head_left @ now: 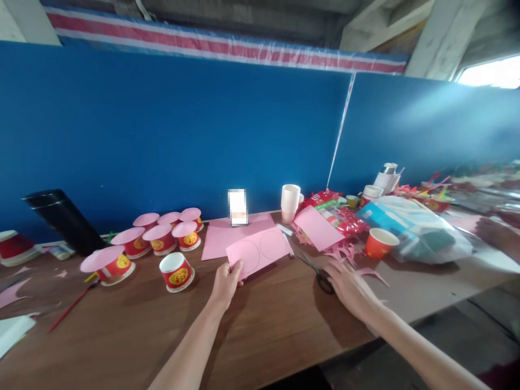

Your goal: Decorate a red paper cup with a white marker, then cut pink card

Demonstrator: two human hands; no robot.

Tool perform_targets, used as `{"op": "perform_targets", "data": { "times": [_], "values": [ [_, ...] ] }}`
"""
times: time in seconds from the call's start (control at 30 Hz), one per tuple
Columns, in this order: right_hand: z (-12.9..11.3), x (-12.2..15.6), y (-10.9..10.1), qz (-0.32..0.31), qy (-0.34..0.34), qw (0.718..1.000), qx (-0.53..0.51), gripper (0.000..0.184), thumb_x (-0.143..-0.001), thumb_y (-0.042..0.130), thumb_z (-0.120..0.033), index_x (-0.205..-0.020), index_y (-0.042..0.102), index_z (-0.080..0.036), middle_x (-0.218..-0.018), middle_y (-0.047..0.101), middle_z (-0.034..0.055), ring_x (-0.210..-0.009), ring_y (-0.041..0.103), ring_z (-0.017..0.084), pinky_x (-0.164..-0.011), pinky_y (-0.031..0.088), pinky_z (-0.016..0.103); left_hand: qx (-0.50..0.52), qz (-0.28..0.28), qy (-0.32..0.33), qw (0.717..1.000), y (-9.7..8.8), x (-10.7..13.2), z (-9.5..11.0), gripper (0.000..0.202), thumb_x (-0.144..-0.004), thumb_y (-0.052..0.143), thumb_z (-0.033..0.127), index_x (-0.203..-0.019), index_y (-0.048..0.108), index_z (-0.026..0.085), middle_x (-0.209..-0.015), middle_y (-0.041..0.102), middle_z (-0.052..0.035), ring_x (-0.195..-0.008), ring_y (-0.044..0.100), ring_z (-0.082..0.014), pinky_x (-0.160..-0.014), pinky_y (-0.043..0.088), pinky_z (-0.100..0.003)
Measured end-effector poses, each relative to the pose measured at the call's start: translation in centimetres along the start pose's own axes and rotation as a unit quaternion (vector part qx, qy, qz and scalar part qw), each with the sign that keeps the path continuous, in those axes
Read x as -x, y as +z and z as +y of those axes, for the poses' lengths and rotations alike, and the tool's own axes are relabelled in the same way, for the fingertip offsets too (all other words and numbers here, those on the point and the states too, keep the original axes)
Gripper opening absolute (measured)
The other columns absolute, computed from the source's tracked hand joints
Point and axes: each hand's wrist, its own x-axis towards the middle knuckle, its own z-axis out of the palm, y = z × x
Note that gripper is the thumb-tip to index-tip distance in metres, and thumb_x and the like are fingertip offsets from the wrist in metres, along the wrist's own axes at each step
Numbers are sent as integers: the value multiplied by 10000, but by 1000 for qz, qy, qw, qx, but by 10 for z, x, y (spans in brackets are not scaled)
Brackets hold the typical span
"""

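Note:
My left hand (227,284) pinches the near-left corner of a pink paper sheet (260,253), holding it tilted above the table. Two circles are drawn side by side on this sheet. To the right, my right hand (347,283) has its fingers over the handles of a pair of dark scissors (324,280). Their blades point away and to the left, toward the paper. One handle loop shows; the fingers hide the other. A red paper cup with a gold emblem (177,272) stands left of my left hand. Behind the held sheet lies larger pink paper (217,238).
Several red cups topped with pink discs (156,233) stand at left, near a black bottle (60,219) and a red brush (73,306). Stacked white cups (290,203), pink scraps, an orange cup (381,244) and a plastic bag (410,230) sit right. Another person's hand (493,233) shows far right.

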Motion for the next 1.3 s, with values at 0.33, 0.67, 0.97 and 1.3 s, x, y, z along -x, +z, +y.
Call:
{"op": "perform_targets", "data": {
  "times": [0.33, 0.67, 0.97, 1.3],
  "values": [
    [-6, 4, -7, -19, -8, 1000, -13, 231, -863, 399, -193, -1006, 580, -192, -959, 574, 82, -869, 551, 197, -756, 399, 292, 0, 0, 4, 1000, 0, 0, 0, 314, -665, 624, 422, -580, 492, 150, -470, 524, 27, -412, 504, -113, -421, 396, -228],
    [-8, 4, -27, -139, 58, 986, 73, 266, -780, 426, -100, -981, 576, -186, -823, 591, 95, -733, 599, 227, -592, 349, 274, 15, -1, 4, 1000, 0, 0, 1, 303, -647, 636, 410, -584, 516, 138, -466, 536, 19, -411, 495, -107, -417, 401, -221],
    [1, 12, -24, -117, 24, 991, -55, 329, -777, 408, -94, -1056, 551, -193, -867, 620, 85, -775, 606, 197, -688, 399, 270, 36, -3, -2, 999, 0, 2, 5, 293, -656, 634, 388, -583, 505, 135, -461, 522, 25, -417, 467, -88, -409, 394, -205],
    [-76, -29, -13, -188, 10, 845, -500, 270, -699, 598, -248, -953, 608, -157, -651, 586, -25, -567, 525, 117, -503, 424, 205, 107, 16, -45, 993, 0, -4, 2, 304, -626, 659, 407, -651, 541, 127, -489, 530, 32, -426, 480, -80, -408, 383, -194]
  ]
}}
